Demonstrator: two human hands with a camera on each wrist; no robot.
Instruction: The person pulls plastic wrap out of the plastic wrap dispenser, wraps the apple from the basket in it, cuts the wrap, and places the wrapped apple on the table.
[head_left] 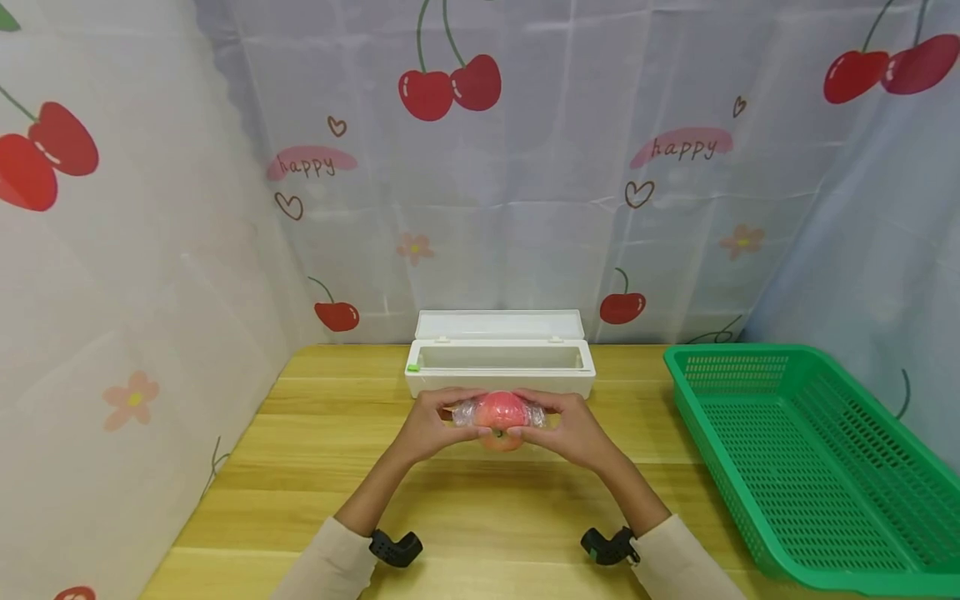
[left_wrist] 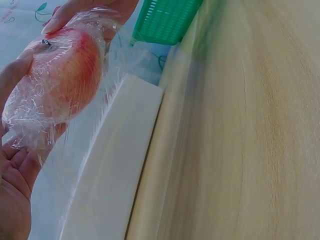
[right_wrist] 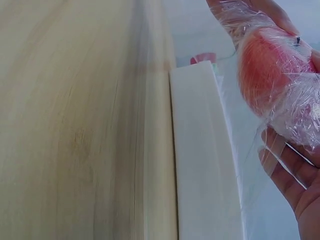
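Note:
A red-and-yellow apple [head_left: 502, 410] is wrapped in clear cling film [head_left: 463, 414], which bunches up at both sides. My left hand [head_left: 441, 422] holds it from the left, thumb in front near the stem and fingers behind. From the right, my right hand [head_left: 567, 425] grips it the same way. Up close in the left wrist view, the film lies wrinkled over the apple [left_wrist: 75, 70], and a loose sheet trails below it. In the right wrist view, fingers support the crumpled film [right_wrist: 300, 112] from underneath. The apple is held up over the table in front of a white box.
Behind the hands, the long white box [head_left: 495, 383] stands with its lid [head_left: 498, 323] raised and a small green piece at its left end. A green plastic basket [head_left: 720, 467] sits at the right of the wooden table [head_left: 300, 467]. Printed curtains [head_left: 525, 208] enclose the back and sides.

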